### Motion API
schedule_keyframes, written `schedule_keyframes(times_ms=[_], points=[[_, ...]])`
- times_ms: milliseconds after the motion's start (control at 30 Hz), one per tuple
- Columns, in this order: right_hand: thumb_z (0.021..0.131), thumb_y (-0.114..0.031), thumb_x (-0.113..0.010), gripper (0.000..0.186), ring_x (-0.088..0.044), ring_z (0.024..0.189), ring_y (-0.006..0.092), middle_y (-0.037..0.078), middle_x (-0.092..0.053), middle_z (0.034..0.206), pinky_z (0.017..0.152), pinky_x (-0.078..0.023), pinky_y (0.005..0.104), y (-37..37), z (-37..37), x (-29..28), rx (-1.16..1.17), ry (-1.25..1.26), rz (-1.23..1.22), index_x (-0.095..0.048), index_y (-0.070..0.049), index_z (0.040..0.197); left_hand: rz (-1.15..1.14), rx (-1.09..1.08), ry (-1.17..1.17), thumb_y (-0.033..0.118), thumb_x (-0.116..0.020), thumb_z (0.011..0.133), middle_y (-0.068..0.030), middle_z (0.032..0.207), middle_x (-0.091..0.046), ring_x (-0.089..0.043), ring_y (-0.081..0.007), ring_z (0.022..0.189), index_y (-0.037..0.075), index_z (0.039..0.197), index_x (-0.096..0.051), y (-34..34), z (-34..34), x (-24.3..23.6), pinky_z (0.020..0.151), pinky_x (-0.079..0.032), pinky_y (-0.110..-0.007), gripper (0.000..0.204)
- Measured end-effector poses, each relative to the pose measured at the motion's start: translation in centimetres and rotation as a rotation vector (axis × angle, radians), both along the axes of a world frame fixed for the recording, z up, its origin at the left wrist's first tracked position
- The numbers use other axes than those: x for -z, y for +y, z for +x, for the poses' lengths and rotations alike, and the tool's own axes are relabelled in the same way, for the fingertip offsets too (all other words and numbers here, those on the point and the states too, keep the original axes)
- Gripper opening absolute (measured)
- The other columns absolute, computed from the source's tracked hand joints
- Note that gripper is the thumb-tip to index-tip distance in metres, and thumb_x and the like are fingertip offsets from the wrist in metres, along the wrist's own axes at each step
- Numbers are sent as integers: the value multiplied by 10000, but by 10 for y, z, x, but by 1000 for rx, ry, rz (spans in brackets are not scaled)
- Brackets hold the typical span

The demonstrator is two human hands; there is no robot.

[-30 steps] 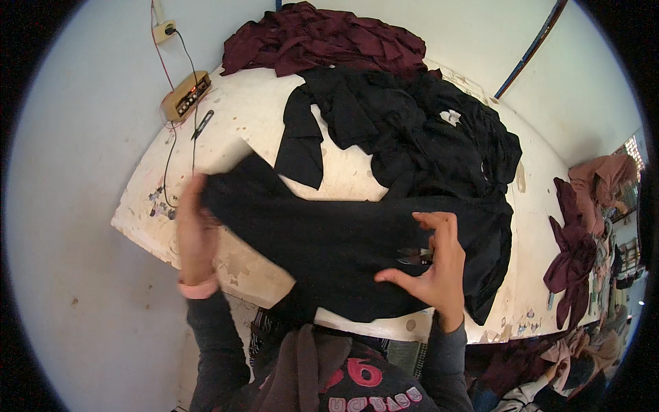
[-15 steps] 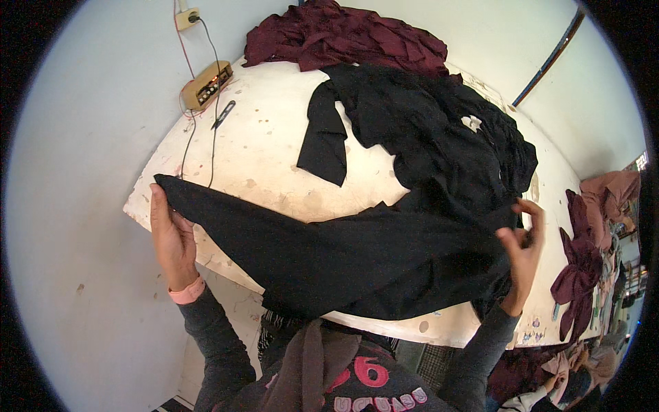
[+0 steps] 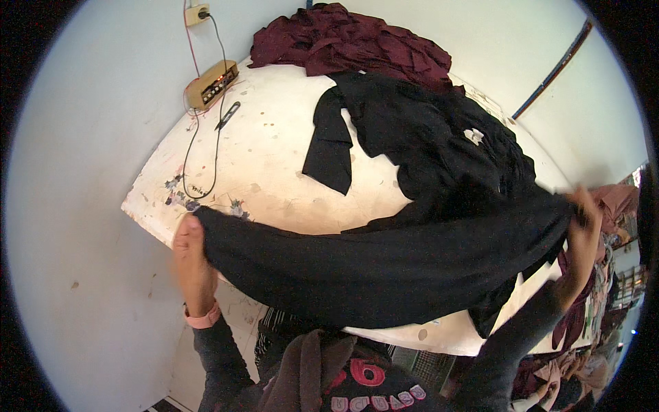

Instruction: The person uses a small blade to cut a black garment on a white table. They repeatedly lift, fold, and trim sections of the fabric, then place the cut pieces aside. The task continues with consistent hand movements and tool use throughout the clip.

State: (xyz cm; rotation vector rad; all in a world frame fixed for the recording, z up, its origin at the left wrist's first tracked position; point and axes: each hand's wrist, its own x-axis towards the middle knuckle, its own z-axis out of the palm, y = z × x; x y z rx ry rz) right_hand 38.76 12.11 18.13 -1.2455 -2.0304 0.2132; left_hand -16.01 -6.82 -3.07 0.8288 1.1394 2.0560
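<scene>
A black cloth garment piece point(image 3: 384, 275) is stretched sideways in front of me, above the near edge of the table. My left hand point(image 3: 192, 255) pinches its left end, the thumb on top. At the far right, my right hand point(image 3: 583, 213) grips the other end; it is smeared by motion, but the cloth runs up into its fingers. Between the two hands the cloth sags a little. Behind it lies a heap of black garments point(image 3: 439, 130), with one narrow flap point(image 3: 329, 151) reaching out to the left.
A maroon cloth pile point(image 3: 343, 41) lies at the table's back. On the left of the white table point(image 3: 274, 172) are a small tan box with lights point(image 3: 211, 86), a loose cord point(image 3: 218, 161) and a dark cutter-like tool point(image 3: 230, 115). At lower right, another person's hand point(image 3: 546, 391) shows.
My right hand has gone from open fingers near the cloth to holding its right end, moving outward. My left hand has shifted slightly right and down. The cloth is now stretched wider.
</scene>
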Motion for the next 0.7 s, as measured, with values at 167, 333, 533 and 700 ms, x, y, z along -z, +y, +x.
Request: schedule_keyframes(times_ms=[167, 333, 533, 700], points=[[860, -31, -590, 384, -671, 1035, 363, 129, -642, 1239, 873, -552, 430, 154, -101, -24, 239, -613, 463, -657, -131, 1224, 14, 66, -396, 279, -517, 1087, -84, 1223, -696, -683, -159, 1043, 19, 1199, -645, 47, 45, 17, 928, -552, -299, 310], [853, -71, -696, 410, -682, 1088, 280, 68, -644, 1264, 907, -553, 396, 98, -211, 40, 50, -394, 406, -650, -152, 1253, 111, 222, -566, 313, -527, 1081, -14, 1035, -682, -680, -119, 860, 104, 1135, -619, 55, 49, 47, 750, -615, -305, 234], [835, -99, -786, 213, -689, 899, 243, 81, -673, 1012, 776, -530, 323, 23, -223, 127, -300, -172, -45, -732, -70, 1039, 46, 114, -605, 282, -560, 1071, 53, 850, -592, -616, -57, 735, 148, 1034, -586, 48, 38, 47, 705, -605, -271, 141], [766, -132, -829, 220, -685, 820, 260, 102, -638, 893, 757, -549, 349, -7, -194, 167, -190, -128, -346, -678, -53, 904, -83, 27, -627, 233, -597, 1058, 88, 693, -472, -483, -54, 629, 172, 894, -594, 56, 50, 21, 620, -505, -221, 175]])
